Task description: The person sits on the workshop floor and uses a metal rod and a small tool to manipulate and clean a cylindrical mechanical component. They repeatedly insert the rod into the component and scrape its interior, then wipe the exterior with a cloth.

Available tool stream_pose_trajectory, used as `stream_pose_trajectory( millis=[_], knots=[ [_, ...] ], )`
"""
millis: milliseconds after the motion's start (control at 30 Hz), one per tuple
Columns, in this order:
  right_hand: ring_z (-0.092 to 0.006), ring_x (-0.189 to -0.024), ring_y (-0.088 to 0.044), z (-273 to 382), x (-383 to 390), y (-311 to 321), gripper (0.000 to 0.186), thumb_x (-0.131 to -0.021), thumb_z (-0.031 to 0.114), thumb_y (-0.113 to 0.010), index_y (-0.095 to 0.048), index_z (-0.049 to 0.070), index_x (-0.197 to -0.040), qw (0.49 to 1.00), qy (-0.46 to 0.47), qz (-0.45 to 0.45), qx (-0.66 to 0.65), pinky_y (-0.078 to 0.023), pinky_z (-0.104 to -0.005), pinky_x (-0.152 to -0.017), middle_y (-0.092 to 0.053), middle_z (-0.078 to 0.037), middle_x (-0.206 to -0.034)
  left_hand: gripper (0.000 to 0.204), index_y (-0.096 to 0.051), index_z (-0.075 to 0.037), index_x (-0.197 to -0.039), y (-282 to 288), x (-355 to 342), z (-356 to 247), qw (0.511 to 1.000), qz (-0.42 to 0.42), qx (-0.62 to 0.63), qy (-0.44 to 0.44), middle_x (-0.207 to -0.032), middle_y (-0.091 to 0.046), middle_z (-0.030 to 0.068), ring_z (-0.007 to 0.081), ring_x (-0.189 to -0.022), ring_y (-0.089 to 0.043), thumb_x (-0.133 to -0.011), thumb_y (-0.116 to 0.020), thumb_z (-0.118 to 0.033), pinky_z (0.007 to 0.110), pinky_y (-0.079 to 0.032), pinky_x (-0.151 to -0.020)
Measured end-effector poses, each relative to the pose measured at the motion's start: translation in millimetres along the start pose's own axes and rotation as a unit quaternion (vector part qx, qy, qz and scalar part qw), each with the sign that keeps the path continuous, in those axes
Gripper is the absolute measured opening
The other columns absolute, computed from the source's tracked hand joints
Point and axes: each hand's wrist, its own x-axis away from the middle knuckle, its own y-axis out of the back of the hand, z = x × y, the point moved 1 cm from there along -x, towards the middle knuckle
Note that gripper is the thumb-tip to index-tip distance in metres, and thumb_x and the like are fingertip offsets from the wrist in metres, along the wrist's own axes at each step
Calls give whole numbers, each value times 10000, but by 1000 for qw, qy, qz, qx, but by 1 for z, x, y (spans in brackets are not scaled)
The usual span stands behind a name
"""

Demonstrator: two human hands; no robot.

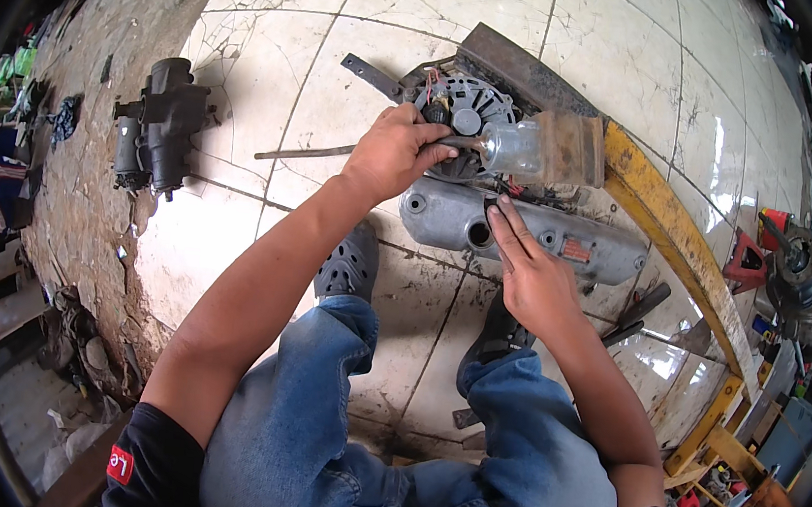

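Observation:
My left hand (392, 153) is closed around a dark rod (303, 154) whose long thin end sticks out to the left. On the other side of my fist, the rod lines up with a shiny, clear-looking necked piece (516, 148) and a rusty brown block (575, 150); I cannot tell whether they are joined. Beneath lies an alternator (471, 102) with a finned, slotted end. My right hand (535, 272) stretches its index and middle fingers over a grey metal valve cover (434, 219), fingertips by a small dark piece at its far edge. The right thumb is hidden.
A black steering gearbox (164, 124) stands on the cracked tiles at left. A curved yellow metal beam (671, 227) arcs down the right side, near a dark steel channel (524, 73). Tools and a red stand (746, 265) crowd the right edge. My shoes flank the near tiles.

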Motion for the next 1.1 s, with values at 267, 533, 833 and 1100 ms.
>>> stream_pose_trajectory(
  millis=[267,533,833,1100],
  knots=[
    [-345,-844,-698,1,-54,17,656,-873,94,-578,-343,73,-1485,990,-112,-40,76,-580,-414,-672,-312,-127,-1566,353,-724,-107,-1112,-1,-2,2,1000,-5,-11,5,-933,-568,155,338,-948,-563,-860,-717,-354,408,-476,-853],
    [-391,-906,-685,11,-46,5,695,-903,147,-568,-244,-22,-1493,995,-89,-10,43,-582,-449,-723,-214,-221,-1580,342,-728,-111,-1103,1,1,0,1000,1,-14,5,-934,-574,151,344,-946,-563,-860,-717,-350,406,-485,-839],
    [-379,-856,-692,11,-51,4,591,-951,187,-522,-316,48,-1486,993,-103,-16,53,-580,-459,-680,-254,-149,-1585,331,-732,-120,-1096,1,2,-1,1000,2,-17,10,-942,-584,148,349,-962,-563,-861,-716,-352,408,-488,-844],
    [-376,-933,-674,9,-36,10,541,-957,159,-494,-355,89,-1475,999,-30,-23,-27,-577,-452,-719,-338,-122,-1551,336,-725,-96,-1101,2,2,1,1000,-11,-17,-2,-910,-579,137,337,-934,-572,-863,-718,-332,403,-483,-840]
  ],
)
